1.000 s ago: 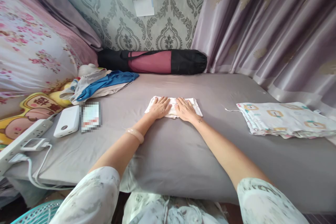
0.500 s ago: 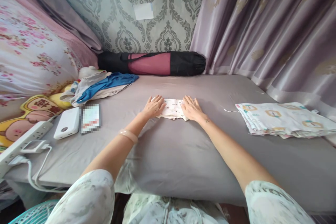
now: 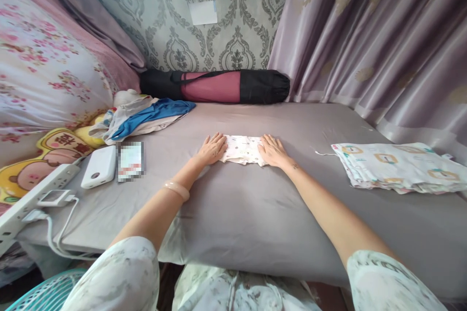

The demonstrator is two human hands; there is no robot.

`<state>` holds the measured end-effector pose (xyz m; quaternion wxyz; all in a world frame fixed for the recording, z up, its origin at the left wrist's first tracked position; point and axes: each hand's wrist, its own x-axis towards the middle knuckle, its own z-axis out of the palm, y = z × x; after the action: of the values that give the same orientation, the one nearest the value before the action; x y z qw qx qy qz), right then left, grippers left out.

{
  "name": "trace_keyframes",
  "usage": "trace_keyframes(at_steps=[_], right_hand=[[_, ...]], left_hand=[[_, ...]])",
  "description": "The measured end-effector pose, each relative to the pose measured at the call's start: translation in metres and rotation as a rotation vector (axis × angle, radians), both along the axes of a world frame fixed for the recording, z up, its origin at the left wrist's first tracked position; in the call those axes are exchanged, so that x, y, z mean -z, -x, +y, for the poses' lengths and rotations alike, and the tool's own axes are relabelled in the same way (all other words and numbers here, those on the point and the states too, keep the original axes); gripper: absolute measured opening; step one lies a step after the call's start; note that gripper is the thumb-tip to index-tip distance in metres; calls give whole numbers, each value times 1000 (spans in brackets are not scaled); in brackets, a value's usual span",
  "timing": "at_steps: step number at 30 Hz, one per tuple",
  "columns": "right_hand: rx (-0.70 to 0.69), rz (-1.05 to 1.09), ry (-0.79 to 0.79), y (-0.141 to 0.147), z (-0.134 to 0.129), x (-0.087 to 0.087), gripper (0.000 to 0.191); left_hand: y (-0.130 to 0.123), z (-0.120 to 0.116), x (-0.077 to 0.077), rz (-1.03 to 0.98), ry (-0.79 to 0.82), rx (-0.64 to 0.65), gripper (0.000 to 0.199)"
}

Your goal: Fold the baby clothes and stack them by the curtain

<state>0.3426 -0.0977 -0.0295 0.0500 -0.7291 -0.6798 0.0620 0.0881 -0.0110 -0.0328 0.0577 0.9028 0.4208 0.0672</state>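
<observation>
The small, white, patterned folded cloth (image 3: pixel 243 149) lies on the smooth grey bedsheet (image 3: pixel 255 218), mid-scene, left of the white, orange-patterned fabric stack (image 3: pixel 397 167). The left hand (image 3: pixel 214 149) and right hand (image 3: pixel 273 150) lie flat over its left and right ends, fingers extended, pinching nothing. Uneven sideways pressure could probably skew its layers or ruck its wavy near edge, the sheet perhaps wrinkling along.
</observation>
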Motion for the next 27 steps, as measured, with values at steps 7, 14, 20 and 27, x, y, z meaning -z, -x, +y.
trace_keyframes(at_steps=[7,14,20,27], right_hand=[[-72,-11,-111,0,4,4,67],[-62,15,-53,-4,7,16,66],[-53,13,-23,7,8,3,63],[-160,29,-85,55,21,-10,62]], left_hand=[[17,-5,6,-29,-15,1,51],[19,-4,10,-101,18,-24,49],[22,-7,9,-167,-38,-23,48],[27,-7,10,-268,-89,-39,48]])
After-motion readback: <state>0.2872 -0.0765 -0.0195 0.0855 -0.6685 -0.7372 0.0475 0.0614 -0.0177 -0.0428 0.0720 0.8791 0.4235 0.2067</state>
